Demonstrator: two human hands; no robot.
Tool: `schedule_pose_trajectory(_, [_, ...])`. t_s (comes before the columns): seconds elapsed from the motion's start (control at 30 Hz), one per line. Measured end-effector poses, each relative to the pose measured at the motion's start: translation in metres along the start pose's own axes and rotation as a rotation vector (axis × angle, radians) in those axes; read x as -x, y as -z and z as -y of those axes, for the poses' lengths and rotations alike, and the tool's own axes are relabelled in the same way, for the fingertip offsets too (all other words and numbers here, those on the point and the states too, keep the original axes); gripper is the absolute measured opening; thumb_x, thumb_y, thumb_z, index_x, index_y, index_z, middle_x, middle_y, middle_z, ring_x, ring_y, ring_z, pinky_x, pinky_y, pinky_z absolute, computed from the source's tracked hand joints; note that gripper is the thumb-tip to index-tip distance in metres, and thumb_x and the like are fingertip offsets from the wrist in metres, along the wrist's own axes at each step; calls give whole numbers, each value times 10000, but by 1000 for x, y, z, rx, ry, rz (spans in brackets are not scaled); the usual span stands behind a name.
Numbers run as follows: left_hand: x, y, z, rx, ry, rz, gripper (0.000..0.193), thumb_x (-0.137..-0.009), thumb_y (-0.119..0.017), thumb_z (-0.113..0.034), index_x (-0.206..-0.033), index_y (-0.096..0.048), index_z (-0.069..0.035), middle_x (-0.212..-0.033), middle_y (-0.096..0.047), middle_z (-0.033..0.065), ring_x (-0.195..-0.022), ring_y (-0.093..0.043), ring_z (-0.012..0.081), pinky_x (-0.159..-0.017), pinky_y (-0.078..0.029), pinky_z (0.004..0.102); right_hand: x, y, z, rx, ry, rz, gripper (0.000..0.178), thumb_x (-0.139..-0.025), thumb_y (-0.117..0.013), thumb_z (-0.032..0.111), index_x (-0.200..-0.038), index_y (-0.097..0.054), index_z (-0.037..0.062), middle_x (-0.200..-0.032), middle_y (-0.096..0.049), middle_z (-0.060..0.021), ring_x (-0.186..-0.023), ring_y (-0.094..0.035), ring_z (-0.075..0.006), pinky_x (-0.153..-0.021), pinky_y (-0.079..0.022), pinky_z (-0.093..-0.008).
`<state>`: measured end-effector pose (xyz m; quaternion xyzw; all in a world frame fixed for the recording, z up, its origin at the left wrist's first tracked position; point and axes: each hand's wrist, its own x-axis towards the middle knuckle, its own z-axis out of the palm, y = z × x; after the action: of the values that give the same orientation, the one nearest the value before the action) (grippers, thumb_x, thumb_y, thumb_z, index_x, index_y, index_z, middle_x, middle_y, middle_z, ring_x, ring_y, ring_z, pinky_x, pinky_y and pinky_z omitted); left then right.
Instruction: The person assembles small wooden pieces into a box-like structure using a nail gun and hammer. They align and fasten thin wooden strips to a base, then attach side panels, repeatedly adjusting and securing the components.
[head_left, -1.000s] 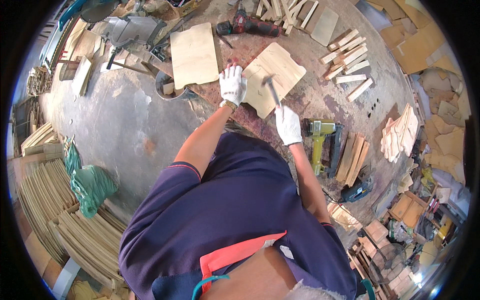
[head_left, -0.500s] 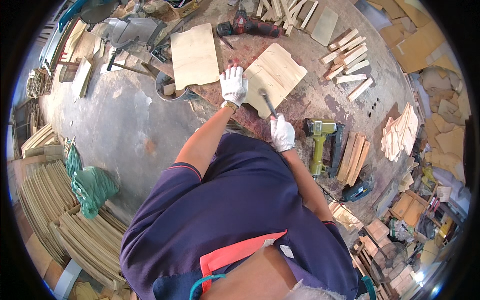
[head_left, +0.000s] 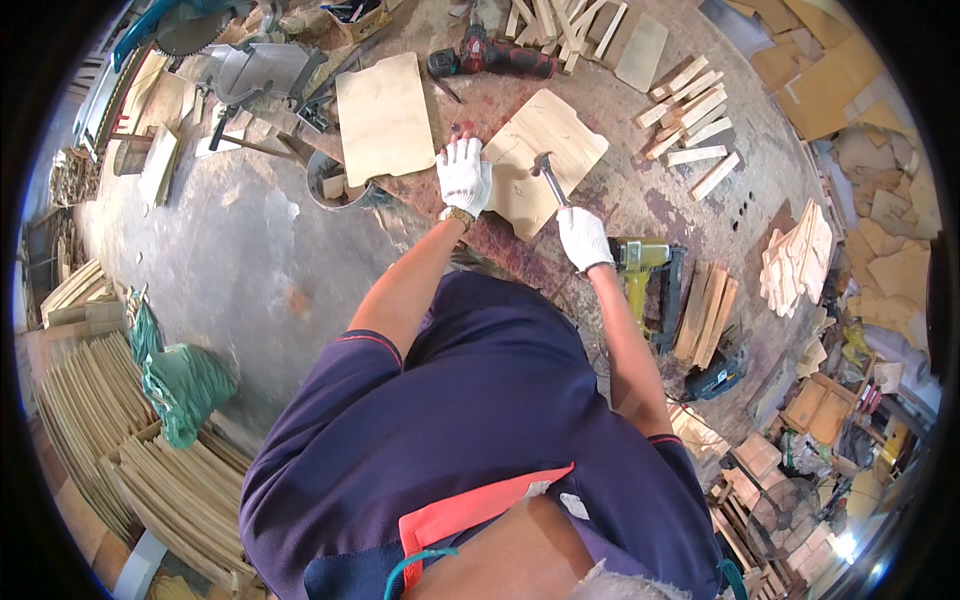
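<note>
My right hand [head_left: 584, 238], in a white glove, is closed round the handle of a hammer [head_left: 553, 181]. The hammer's head shows over a pale wooden board [head_left: 520, 135] with notched corners; whether it touches the wood I cannot tell. Flat at the left edge of that board lies my left hand [head_left: 464, 178], gloved with bare fingertips, its fingers stretched out. A second board [head_left: 388, 118] of similar shape rests farther left on the stained worktop [head_left: 630, 180].
Beside my right forearm stands a green nail gun [head_left: 645, 265], with wood strips [head_left: 707, 312] next to it. A cordless drill [head_left: 490, 60] lies beyond the boards. Short sticks [head_left: 690, 115] are piled at the far right. A circular saw [head_left: 190, 30] sits far left.
My right hand and the hammer have moved away from me and a little to the right. The left hand stays at the board's edge.
</note>
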<state>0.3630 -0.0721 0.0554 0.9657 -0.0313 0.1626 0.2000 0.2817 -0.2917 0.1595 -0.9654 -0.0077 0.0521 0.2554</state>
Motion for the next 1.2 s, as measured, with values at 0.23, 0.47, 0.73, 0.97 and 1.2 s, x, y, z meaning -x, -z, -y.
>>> schedule_pose_trajectory(0.23, [0, 1, 0, 2, -4, -38, 307, -934, -575, -239, -1201, -576, -88, -1345, -587, 148, -1315, -497, 359, -1074, -358, 525, 15, -23, 4, 2, -202, -131, 369, -1056, -472, 347, -922, -574, 19, -684, -631, -273, -671, -661, -459, -574, -507, -534])
schedule_pose_trajectory(0.47, [-1, 3, 0, 9, 8, 23, 327, -918, -581, -226, -1213, -575, -84, -1369, -579, 147, -1317, -489, 367, -1067, -359, 528, 24, -37, -11, -87, -170, -214, 343, -1055, -462, 335, -968, -566, 20, -680, -632, -285, -665, -661, -466, -593, -512, -550])
schedule_pose_trajectory(0.73, [-3, 4, 0, 15, 20, 36, 321, -934, -571, -248, -1206, -572, -79, -1394, -559, 146, -1330, -477, 373, -1100, -344, 543, 14, -29, -18, -20, -38, -4, 428, -1050, -469, 373, -833, -578, 21, -716, -620, -292, -715, -644, -485, -616, -489, -560])
schedule_pose_trajectory(0.97, [1, 1, 0, 11, 36, 73, 296, -932, -572, -250, -1175, -578, -80, -1416, -550, 145, -1348, -467, 374, -1099, -343, 548, -34, 3, -21, -171, -195, -305, 463, -1062, -431, 372, -885, -622, -11, -769, -643, -290, -754, -650, -485, -649, -508, -536])
schedule_pose_trajectory(1.2, [-1, -1, 2, 22, 42, 67, 320, -922, -579, -248, -1193, -583, -79, -1423, -548, 146, -1359, -461, 379, -1106, -346, 558, -32, -6, -33, -42, -77, -272, 438, -1049, -451, 363, -854, -626, 11, -772, -655, -305, -747, -669, -474, -651, -536, -537])
